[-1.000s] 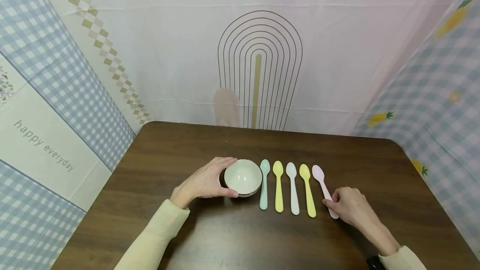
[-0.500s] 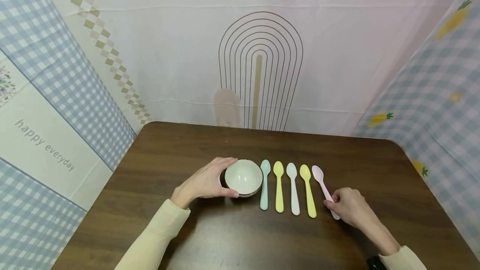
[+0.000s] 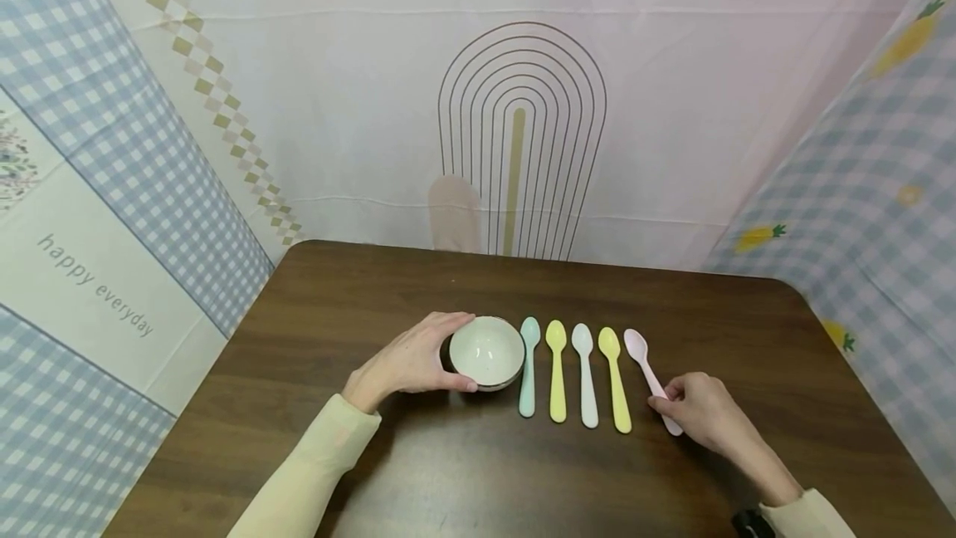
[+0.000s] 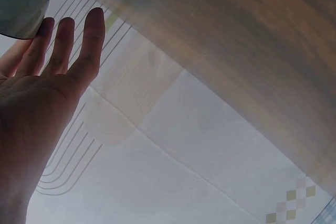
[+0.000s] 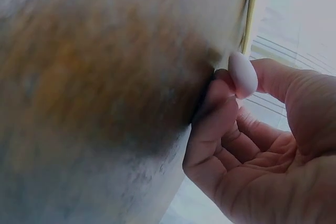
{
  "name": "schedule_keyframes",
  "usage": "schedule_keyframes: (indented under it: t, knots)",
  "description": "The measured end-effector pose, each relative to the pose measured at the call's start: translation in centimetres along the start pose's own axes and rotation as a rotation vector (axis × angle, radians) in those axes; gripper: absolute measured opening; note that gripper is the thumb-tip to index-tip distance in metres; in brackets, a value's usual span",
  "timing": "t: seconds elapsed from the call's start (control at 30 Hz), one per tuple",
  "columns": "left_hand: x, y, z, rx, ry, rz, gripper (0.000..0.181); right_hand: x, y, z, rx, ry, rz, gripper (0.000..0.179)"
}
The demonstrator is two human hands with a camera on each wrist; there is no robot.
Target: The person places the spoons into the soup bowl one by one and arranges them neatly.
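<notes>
On the brown table, my left hand [image 3: 411,355] grips a small bowl [image 3: 487,353] from its left side, thumb at the near side and fingers behind. The bowl is pale inside; a dark blue-green pattern shows on its outside in the left wrist view. At the right end of a row of spoons lies a pale pink spoon [image 3: 637,346], its handle slanting toward me. My right hand [image 3: 705,412] pinches that handle near its end between thumb and fingers; the rounded handle end [image 5: 243,75] shows in the right wrist view.
Left of the pink spoon lie a yellow spoon [image 3: 617,393], a white spoon [image 3: 586,380], another yellow spoon [image 3: 557,376] and a mint spoon [image 3: 529,372] close beside the bowl. The table [image 3: 448,471] meets a printed cloth backdrop [image 3: 358,106] behind.
The pink spoon's handle end has shifted slightly to the right with my right hand. My left hand and the bowl hold their place.
</notes>
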State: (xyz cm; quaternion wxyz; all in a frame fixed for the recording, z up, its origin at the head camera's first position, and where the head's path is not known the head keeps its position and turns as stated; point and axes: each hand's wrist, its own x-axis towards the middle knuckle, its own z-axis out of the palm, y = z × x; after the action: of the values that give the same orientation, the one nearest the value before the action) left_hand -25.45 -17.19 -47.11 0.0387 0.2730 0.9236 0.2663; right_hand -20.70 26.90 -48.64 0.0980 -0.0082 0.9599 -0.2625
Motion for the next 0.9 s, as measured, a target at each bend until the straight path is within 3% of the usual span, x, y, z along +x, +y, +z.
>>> schedule_keyframes:
  t: [0.17, 0.43, 0.9]
  knots:
    - [0.0, 0.1, 0.0, -0.005, -0.002, -0.001, 0.102, -0.2, 0.4, -0.2, 0.06, -0.016, 0.028, 0.023]
    - [0.0, 0.1, 0.0, -0.01, 0.009, 0.0, 0.102, -0.8, 0.3, -0.4, 0.101, 0.027, 0.047, 0.026]
    - [-0.2, 0.1, 0.0, -0.02, 0.012, 0.004, 0.101, -2.3, -1.0, -0.3, 0.183, 0.043, 0.003, 0.024]
